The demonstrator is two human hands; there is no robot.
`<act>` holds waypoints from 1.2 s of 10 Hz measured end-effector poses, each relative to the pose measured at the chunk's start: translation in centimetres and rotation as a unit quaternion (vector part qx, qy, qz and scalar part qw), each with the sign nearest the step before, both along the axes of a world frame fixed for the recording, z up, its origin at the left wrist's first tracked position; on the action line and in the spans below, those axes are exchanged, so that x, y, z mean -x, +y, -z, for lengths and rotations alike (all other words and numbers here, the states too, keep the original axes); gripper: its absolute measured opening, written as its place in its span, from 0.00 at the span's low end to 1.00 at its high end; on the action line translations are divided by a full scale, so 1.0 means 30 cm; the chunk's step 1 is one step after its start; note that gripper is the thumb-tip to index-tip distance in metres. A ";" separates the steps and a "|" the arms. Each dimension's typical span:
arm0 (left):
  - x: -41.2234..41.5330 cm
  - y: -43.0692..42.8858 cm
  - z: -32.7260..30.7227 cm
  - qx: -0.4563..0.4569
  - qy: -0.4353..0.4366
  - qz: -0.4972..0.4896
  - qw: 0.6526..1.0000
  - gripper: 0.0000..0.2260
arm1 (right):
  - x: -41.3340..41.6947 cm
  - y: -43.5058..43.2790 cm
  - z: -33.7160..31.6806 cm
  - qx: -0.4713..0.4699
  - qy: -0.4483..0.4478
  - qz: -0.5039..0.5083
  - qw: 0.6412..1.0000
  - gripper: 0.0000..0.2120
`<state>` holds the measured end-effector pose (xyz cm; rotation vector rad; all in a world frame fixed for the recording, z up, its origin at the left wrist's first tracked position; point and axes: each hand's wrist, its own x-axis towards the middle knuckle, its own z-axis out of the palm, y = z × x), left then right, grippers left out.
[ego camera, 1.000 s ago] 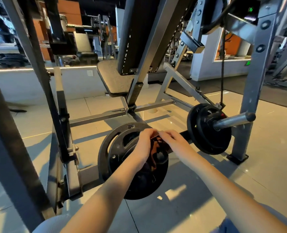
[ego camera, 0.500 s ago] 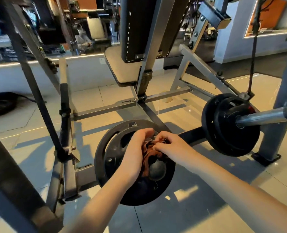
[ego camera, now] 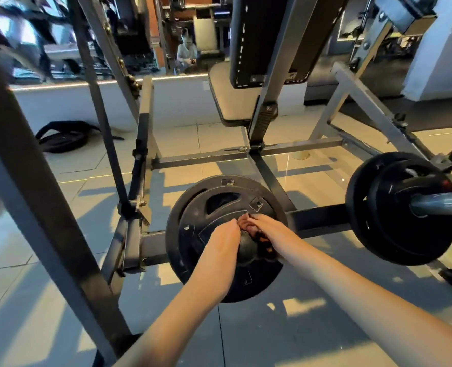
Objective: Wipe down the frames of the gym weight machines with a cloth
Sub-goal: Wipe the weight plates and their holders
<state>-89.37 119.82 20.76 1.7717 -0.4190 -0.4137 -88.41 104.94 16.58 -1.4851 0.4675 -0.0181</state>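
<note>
A brown cloth [ego camera: 263, 242] is wrapped over the weight peg [ego camera: 247, 247] that sticks out of a black weight plate [ego camera: 206, 215] on the grey machine frame [ego camera: 150, 245]. My left hand [ego camera: 223, 241] grips the peg from the left, its fingers curled over the cloth's top. My right hand [ego camera: 270, 229] holds the cloth from the right, with the fingertips of both hands meeting above the peg. Much of the cloth is hidden under my hands.
A second pair of black plates [ego camera: 402, 210] sits on a chrome peg [ego camera: 442, 203] at the right. A thick slanted frame post [ego camera: 34, 197] crosses the left foreground. The padded seat [ego camera: 233, 102] and backrest stand behind. A dark bag [ego camera: 60, 137] lies on the tiled floor at the left.
My view has tilted down and swung left. Both hands have stayed on the peg, and the cloth has shifted from between them to under my right hand.
</note>
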 end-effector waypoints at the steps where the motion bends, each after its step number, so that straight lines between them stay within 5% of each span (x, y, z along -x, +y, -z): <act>1: 0.020 0.000 0.031 -0.005 0.005 -0.037 0.999 0.19 | 0.020 0.022 0.016 -0.014 -0.039 0.021 0.999 0.08; 2: 0.029 -0.008 0.042 -0.011 0.022 -0.065 0.998 0.21 | 0.033 0.022 0.009 0.009 -0.076 -0.009 0.997 0.11; 3: 0.035 -0.018 0.038 -0.013 0.022 -0.098 0.995 0.12 | 0.037 -0.008 -0.010 0.047 -0.109 -0.026 0.993 0.14; 5: 0.093 -0.021 0.029 -0.065 -0.056 -0.106 0.991 0.20 | -0.025 0.016 0.021 0.018 -0.099 -0.033 0.994 0.10; 7: 0.116 -0.033 0.035 -0.085 -0.068 -0.137 0.985 0.20 | -0.028 -0.047 0.034 0.042 -0.134 -0.144 0.980 0.07; 10: 0.118 -0.043 0.053 -0.103 -0.075 -0.173 0.977 0.19 | 0.019 -0.033 0.067 0.059 -0.206 -0.147 0.966 0.11; 12: 0.124 -0.057 0.051 -0.092 -0.075 -0.190 0.975 0.19 | -0.064 -0.032 0.110 0.110 -0.176 -0.096 0.973 0.11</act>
